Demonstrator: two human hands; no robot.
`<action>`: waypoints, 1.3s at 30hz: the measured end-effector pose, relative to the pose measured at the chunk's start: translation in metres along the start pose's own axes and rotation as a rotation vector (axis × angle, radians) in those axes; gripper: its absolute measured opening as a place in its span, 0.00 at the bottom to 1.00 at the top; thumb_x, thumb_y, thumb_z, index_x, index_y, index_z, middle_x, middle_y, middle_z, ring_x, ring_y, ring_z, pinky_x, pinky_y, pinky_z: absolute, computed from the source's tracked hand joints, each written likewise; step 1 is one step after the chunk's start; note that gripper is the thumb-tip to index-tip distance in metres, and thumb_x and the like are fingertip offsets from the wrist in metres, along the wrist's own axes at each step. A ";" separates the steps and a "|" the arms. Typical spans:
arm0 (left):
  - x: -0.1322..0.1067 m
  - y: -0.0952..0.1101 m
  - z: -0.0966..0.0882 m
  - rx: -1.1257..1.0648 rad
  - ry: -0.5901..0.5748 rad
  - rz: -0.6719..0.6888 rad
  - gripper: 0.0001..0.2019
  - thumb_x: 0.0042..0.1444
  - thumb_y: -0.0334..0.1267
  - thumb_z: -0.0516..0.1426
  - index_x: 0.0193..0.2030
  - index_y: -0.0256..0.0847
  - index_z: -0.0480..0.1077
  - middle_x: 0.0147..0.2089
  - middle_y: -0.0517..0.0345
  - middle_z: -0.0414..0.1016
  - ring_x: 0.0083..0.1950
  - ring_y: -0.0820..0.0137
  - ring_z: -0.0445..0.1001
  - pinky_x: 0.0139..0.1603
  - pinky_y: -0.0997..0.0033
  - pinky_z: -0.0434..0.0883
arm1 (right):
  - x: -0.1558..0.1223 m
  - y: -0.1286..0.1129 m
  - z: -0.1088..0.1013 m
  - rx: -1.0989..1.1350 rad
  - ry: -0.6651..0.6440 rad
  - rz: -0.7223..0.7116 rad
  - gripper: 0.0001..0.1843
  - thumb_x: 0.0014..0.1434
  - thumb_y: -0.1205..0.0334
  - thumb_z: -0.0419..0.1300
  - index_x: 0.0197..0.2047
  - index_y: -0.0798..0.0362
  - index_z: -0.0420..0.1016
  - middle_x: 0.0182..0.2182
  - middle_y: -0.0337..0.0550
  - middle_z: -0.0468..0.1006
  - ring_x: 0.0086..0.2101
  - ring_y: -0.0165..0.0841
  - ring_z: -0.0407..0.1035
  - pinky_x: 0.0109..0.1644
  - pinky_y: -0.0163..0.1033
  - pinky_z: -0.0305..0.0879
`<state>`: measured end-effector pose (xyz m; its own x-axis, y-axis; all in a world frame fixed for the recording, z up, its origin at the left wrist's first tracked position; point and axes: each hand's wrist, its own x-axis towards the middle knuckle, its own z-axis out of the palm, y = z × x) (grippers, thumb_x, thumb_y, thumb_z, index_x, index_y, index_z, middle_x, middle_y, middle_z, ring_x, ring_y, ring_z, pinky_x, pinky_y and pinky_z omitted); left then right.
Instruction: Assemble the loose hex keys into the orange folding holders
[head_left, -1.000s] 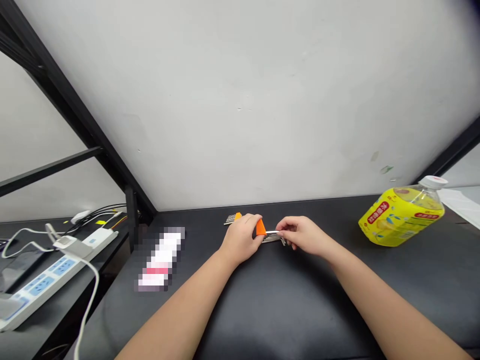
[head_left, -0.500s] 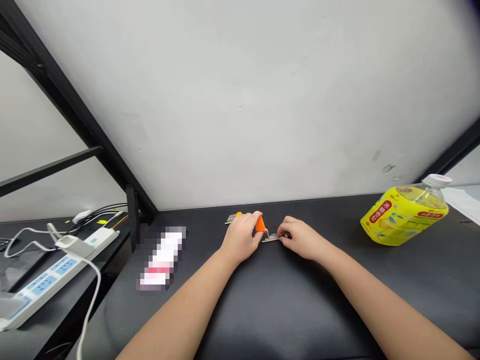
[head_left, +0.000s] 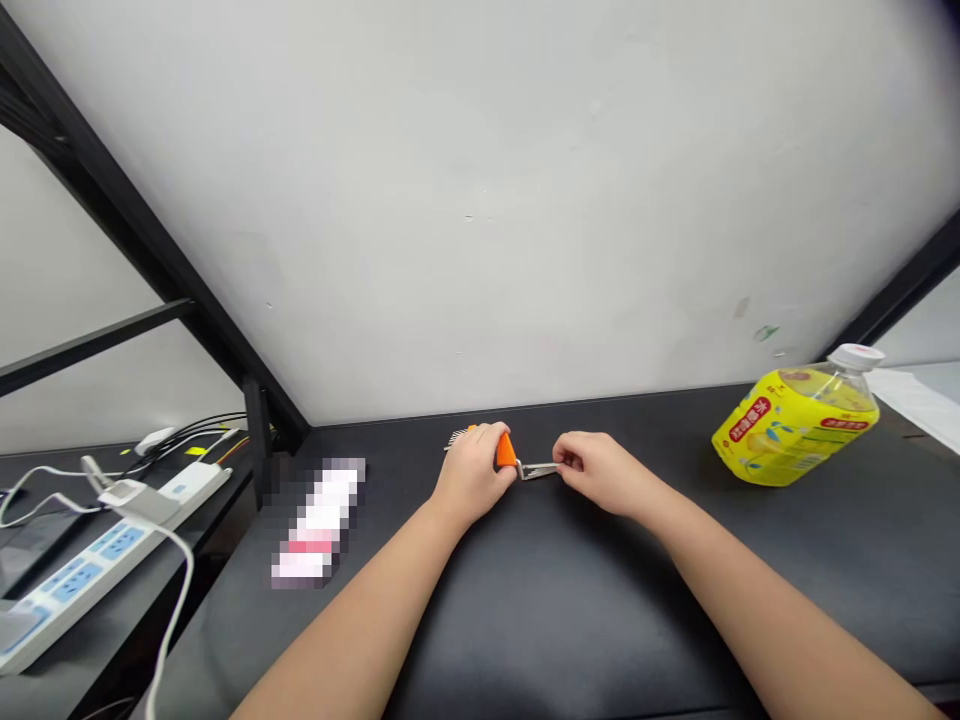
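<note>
My left hand (head_left: 474, 470) is closed around an orange holder (head_left: 506, 450) on the black table. Several thin metal rods (head_left: 456, 438) stick out past the far left side of this hand. On the holder's right side, an L-bent metal hex key (head_left: 534, 471) spans the gap between my hands. The fingertips of my right hand (head_left: 596, 470) pinch its far end, and the other fingers are curled in. Most of the holder is covered by my left fingers.
A yellow-labelled drink bottle (head_left: 795, 425) leans at the right, with white paper (head_left: 915, 408) behind it. A blurred white and pink item (head_left: 319, 520) lies at the left. Farther left are a power strip (head_left: 112, 545) and cables. The white wall (head_left: 480, 250) rises behind the table.
My right fingers now pinch the hex key's end, where earlier they lay over several metal pieces. The key's angle has shifted slightly. The whole view has moved a little.
</note>
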<state>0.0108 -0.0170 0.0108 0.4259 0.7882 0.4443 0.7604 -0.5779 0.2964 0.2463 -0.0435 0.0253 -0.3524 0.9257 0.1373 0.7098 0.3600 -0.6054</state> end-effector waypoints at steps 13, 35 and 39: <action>-0.001 -0.002 0.004 0.008 0.001 0.033 0.19 0.52 0.31 0.61 0.52 0.43 0.67 0.45 0.56 0.78 0.45 0.62 0.76 0.50 0.61 0.71 | -0.005 -0.009 -0.004 0.180 0.140 -0.054 0.07 0.63 0.63 0.58 0.34 0.50 0.76 0.32 0.39 0.77 0.31 0.30 0.70 0.36 0.37 0.65; -0.002 0.009 0.005 -0.098 -0.014 0.058 0.13 0.53 0.30 0.61 0.46 0.43 0.69 0.42 0.54 0.76 0.46 0.62 0.74 0.53 0.58 0.71 | 0.003 -0.030 0.021 1.119 -0.040 0.335 0.20 0.51 0.49 0.74 0.37 0.57 0.78 0.26 0.39 0.75 0.22 0.25 0.66 0.27 0.32 0.66; -0.002 0.010 0.005 -0.165 -0.008 0.039 0.13 0.54 0.30 0.61 0.47 0.43 0.69 0.41 0.56 0.76 0.44 0.63 0.74 0.52 0.59 0.71 | 0.005 -0.029 0.030 1.160 -0.076 0.288 0.22 0.53 0.46 0.73 0.39 0.54 0.75 0.25 0.33 0.71 0.21 0.24 0.63 0.23 0.31 0.60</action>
<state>0.0199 -0.0233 0.0082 0.4576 0.7661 0.4513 0.6528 -0.6341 0.4144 0.2056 -0.0527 0.0198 -0.3337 0.9319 -0.1425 -0.1909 -0.2148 -0.9578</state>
